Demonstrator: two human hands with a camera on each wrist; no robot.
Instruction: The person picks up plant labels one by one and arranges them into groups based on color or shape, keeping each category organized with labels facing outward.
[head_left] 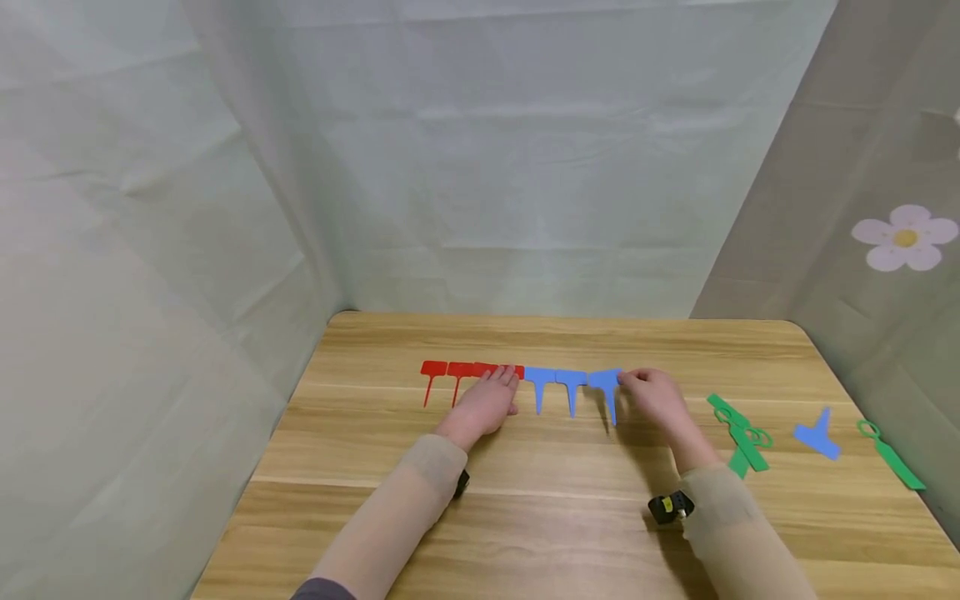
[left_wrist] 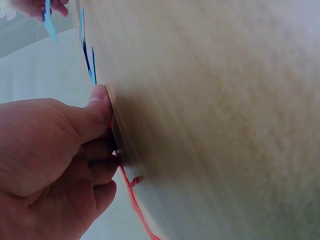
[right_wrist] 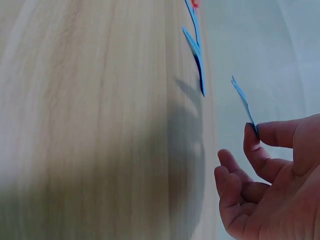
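Note:
A row of T-shaped plant labels runs across the table: red ones, with a red label (head_left: 433, 368) at the left end, then blue ones such as the blue label (head_left: 540, 377). My left hand (head_left: 490, 402) rests on the red labels at the right of their group, its fingers covering part of them. Between thumb and index finger, my right hand (head_left: 657, 398) pinches a blue plant label (head_left: 605, 382) by one corner of its head. In the right wrist view, this label (right_wrist: 242, 95) is raised off the wood, and a shadow falls below it.
Right of my right hand lies a small pile of green ringed tags (head_left: 746, 433). Farther right are a loose blue label (head_left: 819, 437) and another green tag (head_left: 896, 461) near the table's right edge. Pale fabric (head_left: 510, 167) hangs behind the wooden table (head_left: 555, 533).

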